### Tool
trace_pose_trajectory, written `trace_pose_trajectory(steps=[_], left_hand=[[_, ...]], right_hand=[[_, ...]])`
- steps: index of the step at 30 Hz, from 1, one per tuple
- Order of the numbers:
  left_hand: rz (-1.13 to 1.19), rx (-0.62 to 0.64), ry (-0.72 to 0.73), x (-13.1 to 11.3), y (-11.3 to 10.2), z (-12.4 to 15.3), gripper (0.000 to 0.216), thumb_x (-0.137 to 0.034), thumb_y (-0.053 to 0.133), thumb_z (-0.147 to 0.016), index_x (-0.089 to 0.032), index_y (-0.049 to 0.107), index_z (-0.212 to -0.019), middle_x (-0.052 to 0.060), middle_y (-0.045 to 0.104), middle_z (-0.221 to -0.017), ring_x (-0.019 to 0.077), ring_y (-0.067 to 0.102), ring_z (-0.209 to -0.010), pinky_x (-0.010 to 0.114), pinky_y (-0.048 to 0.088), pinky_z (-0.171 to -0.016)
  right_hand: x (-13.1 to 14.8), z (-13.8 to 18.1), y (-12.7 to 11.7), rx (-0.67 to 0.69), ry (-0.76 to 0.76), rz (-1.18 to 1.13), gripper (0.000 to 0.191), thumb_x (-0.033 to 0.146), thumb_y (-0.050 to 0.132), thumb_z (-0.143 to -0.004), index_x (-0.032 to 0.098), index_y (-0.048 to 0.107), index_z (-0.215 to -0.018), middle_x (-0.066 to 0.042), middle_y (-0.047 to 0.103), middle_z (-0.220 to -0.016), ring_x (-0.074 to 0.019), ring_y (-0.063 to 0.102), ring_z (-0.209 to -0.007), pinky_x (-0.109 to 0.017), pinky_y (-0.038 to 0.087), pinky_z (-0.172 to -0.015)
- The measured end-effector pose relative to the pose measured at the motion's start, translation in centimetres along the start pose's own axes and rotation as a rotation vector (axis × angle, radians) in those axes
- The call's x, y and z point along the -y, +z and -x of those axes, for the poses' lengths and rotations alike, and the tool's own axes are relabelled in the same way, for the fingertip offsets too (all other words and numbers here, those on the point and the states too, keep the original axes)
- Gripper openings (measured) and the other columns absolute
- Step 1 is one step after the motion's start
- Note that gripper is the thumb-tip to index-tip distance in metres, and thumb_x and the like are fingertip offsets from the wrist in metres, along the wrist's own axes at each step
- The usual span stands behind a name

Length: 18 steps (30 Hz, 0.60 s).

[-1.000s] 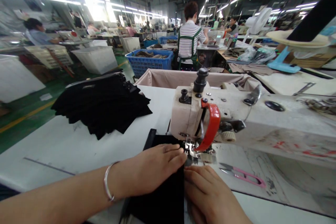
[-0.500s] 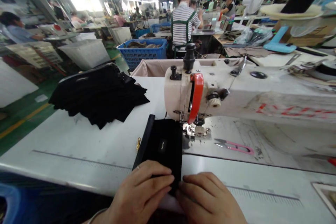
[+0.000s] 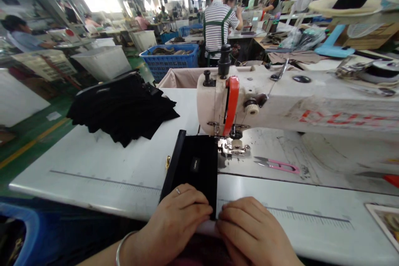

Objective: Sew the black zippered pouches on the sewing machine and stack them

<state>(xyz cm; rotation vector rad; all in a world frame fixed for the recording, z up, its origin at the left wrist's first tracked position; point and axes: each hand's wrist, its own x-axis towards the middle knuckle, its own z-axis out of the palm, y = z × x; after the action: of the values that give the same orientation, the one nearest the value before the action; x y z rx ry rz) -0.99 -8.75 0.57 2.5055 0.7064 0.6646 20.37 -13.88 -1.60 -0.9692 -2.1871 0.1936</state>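
With twelve o'clock straight ahead of the hands, the black fabric piece (image 3: 204, 181) lies flat on the white bench (image 3: 134, 162) at twelve, its far corner right by the sewing machine's metal foot (image 3: 233, 148) towards one. The left hand (image 3: 181, 221) rests over its near end, fingers together and bent; the right hand (image 3: 252, 226) is curled at the near edge's three o'clock side. Both thumbs are hidden, so I cannot tell whether either grip is clamped. The piece should be light and supple, likely to skid on the smooth bench; the glossier strip (image 3: 175, 162) along its nine o'clock side looks stiffer. Best hold: flat fingertips on the plain cloth near the edges, keeping off the small label (image 3: 195, 164) and gold-coloured metal fitting (image 3: 168, 162).
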Motion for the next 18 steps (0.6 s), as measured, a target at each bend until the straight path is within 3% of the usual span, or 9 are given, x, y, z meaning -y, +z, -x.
trace_pose_trajectory(steps=[6,12,18], left_hand=[[0.064,-0.056,-0.095,0.2,0.4,0.3,0.017,-0.009,0.053,-0.095,-0.018,0.064,-0.102,0.003,0.065,-0.093,0.0153,0.057,-0.085,0.028,0.049,-0.079],[-0.057,-0.052,0.069,0.7,0.7,1.1,0.024,-0.011,0.042,-0.099,-0.017,0.064,-0.103,0.005,0.066,-0.094,0.0177,0.055,-0.087,0.033,0.046,-0.082],[-0.085,0.002,0.122,0.5,0.2,0.1,0.025,-0.014,0.039,-0.100,-0.015,0.063,-0.097,0.005,0.067,-0.089,0.0177,0.058,-0.083,0.030,0.049,-0.078]], right_hand=[[0.1,-0.2,0.5,0.023,0.016,0.028,0.022,0.012,0.045,-0.092,0.018,0.065,-0.099,-0.003,0.065,-0.078,-0.0178,0.060,-0.079,-0.031,0.049,-0.069],[-0.1,-0.4,0.4,-0.024,-0.038,0.055,0.021,0.017,0.045,-0.096,0.017,0.066,-0.091,-0.003,0.066,-0.076,-0.0171,0.060,-0.075,-0.031,0.048,-0.067],[-0.7,0.0,1.3,-0.126,-0.073,0.158,0.026,0.019,0.045,-0.100,0.018,0.067,-0.084,-0.001,0.073,-0.096,-0.0143,0.065,-0.084,-0.029,0.050,-0.071]])
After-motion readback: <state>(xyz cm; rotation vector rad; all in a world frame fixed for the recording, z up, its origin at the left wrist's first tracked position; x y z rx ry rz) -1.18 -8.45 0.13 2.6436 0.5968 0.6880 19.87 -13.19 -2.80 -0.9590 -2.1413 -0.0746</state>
